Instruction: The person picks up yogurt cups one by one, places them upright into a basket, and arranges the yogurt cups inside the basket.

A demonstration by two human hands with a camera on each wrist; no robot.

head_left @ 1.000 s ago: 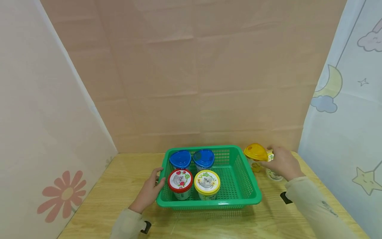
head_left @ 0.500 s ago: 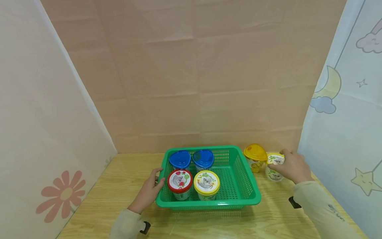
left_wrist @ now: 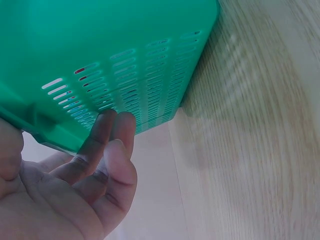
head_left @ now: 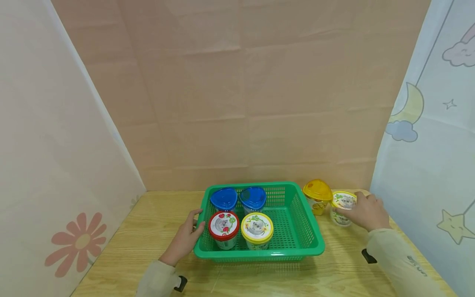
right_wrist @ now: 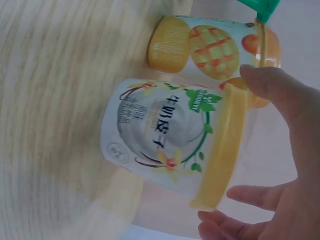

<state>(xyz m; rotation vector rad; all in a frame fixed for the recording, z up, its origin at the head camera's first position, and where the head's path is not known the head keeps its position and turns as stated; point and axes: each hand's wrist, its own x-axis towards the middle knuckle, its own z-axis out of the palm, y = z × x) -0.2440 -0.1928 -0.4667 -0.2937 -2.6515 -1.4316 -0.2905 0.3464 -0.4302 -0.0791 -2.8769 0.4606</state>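
Wide on either side of a yellow lid [right_wrist: 224, 150] are spread the fingers and thumb of the right hand [head_left: 366, 212]; whether contact is made cannot be told! The white cup [right_wrist: 160, 132] under that lid is stood on the table [head_left: 122, 243], to the right of the green basket [head_left: 259, 254]. The step in hand is judged to be the taking hold of this cup; a firm pinch at the lid's edge would be called for next, with the neighbouring yellow cup [right_wrist: 215, 47] left unknocked. By the left hand [head_left: 185, 237], fingers loosely bent, the basket's left side is touched. On to the print: 牛奶皮子 is read on the white cup, 原味 seemingly beside it, but the letters on the green badge [right_wrist: 202, 101] are too soft. Inside the basket, red-lidded [head_left: 224, 225] and yellow-lidded [head_left: 257, 227] cups are fronted, two blue-lidded cups [head_left: 224, 199] [head_left: 253, 198] behind; their lid print cannot be made out
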